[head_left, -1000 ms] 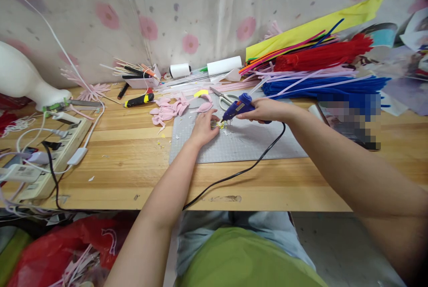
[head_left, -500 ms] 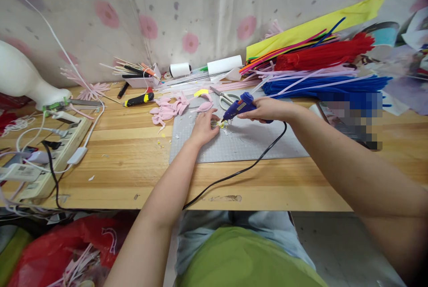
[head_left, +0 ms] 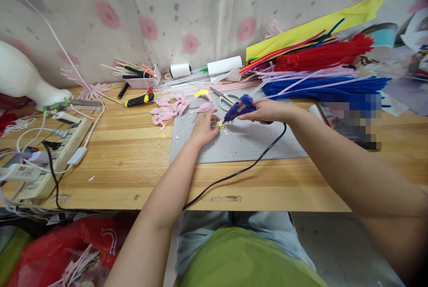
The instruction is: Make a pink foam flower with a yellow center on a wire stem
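Since the earlier frame, the dark blue plastic glue gun (head_left: 240, 108) and the right hand (head_left: 265, 110) have shifted very slightly, while the left hand (head_left: 203, 128) has stayed in place. Everything is placed here by the grey gridded cutting mat (head_left: 244, 144).

The small yellow-and-white piece (head_left: 220, 124) lies over the mat's left half, between the hands: just beside the left thumb and fingertips, and at the glue gun's nozzle. The left fingers are bent around its near side; whether they pinch it I cannot tell. The right hand is closed around the gun's handle above the mat, well apart from the piece.

Grey-handled metal scissors (head_left: 225, 98) lie at the mat's far edge. Pink fuzzy petal-shaped pieces (head_left: 172, 107) are heaped by its far left corner, and a yellow-and-black utility knife (head_left: 138, 100) lies farther left of it. Blue fuzzy stems (head_left: 334, 87) are bundled beyond its far right side.
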### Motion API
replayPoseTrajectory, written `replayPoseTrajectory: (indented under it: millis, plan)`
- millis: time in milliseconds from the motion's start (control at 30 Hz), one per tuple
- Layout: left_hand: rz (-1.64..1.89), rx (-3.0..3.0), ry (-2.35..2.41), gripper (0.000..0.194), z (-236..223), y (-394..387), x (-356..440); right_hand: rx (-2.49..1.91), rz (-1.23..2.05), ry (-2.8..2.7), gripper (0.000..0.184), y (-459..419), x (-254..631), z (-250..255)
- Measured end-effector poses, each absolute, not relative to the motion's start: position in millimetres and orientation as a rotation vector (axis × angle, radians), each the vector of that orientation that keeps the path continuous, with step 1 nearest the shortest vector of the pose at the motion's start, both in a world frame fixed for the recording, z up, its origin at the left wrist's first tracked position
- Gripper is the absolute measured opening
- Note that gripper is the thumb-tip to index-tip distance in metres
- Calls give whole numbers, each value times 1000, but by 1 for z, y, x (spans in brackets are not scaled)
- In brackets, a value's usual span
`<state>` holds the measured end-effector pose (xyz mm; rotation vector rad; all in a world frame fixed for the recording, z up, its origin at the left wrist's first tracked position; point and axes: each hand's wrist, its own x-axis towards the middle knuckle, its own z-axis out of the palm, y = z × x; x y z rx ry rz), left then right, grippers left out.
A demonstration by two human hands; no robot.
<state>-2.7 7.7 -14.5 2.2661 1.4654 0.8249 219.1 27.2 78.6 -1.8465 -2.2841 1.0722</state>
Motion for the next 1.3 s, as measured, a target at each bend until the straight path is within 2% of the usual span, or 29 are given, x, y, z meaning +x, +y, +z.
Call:
replayPoseTrajectory:
  millis: [1300]
  plan:
    - [818, 2223, 1491, 57, -14, 7, -2, -1815, 1017, -2354, 46, 25, 205, 83]
